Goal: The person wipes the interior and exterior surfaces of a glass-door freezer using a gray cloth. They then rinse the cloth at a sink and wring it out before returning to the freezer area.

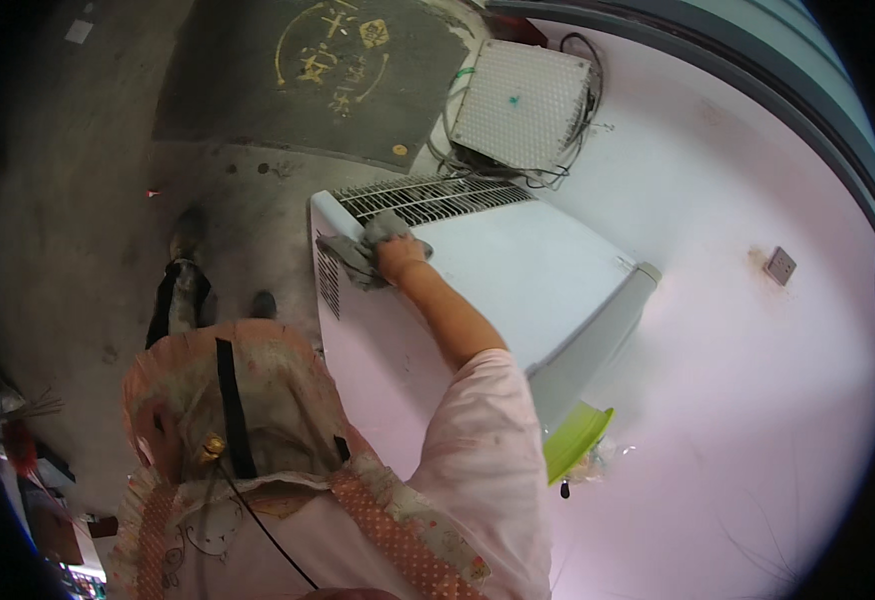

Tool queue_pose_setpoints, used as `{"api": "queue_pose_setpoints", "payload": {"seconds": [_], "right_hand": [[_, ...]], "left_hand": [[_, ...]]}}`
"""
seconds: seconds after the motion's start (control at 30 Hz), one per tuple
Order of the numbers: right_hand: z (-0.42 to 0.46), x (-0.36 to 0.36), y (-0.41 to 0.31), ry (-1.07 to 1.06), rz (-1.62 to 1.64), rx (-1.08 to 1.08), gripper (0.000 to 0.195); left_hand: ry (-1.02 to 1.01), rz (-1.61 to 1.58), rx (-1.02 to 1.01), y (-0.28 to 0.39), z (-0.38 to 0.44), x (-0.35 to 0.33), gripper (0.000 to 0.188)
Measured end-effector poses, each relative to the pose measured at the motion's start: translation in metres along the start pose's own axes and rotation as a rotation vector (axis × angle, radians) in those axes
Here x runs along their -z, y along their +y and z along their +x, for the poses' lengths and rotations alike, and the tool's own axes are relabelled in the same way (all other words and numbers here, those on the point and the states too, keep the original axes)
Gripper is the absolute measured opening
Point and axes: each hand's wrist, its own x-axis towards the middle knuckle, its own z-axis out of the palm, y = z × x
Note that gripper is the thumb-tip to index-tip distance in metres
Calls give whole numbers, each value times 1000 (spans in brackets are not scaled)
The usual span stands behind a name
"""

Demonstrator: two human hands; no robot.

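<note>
My right hand [400, 259] is closed around a crumpled grey cloth [359, 259]. It presses the cloth to the top edge of a white appliance [527, 262], close to the corner with vent slots. A slatted grille [437, 201] runs along the appliance's far end, just beyond the hand. More narrow slots [329, 285] are cut in its side below the cloth. My left hand is out of view; on that side hangs a stained peach apron [280, 405] with a black strap.
Past the grille, a white box with a dimpled top [524, 105] stands among loose cables [595, 82]. A dark doormat [317, 75] with yellow lettering lies on the concrete floor [77, 225]. A lime-green plastic item [580, 442] is by the appliance; a socket [781, 265] is on the wall.
</note>
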Motion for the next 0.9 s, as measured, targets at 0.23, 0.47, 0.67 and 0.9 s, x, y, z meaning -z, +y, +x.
{"api": "queue_pose_setpoints", "payload": {"seconds": [0.23,0.47,0.67,0.9], "right_hand": [[-71,-2,170,-91,-69,-221,28],[-76,0,150,-44,12,-256,37],[-51,-4,29,-39,122,262,66],[-34,-52,165,20,128,117,44]], "left_hand": [[125,84,-77,35,16,10,11],[99,281,78,104,31,16,16],[135,54,-4,92,33,-4,14],[83,220,-174,128,55,9,16]]}}
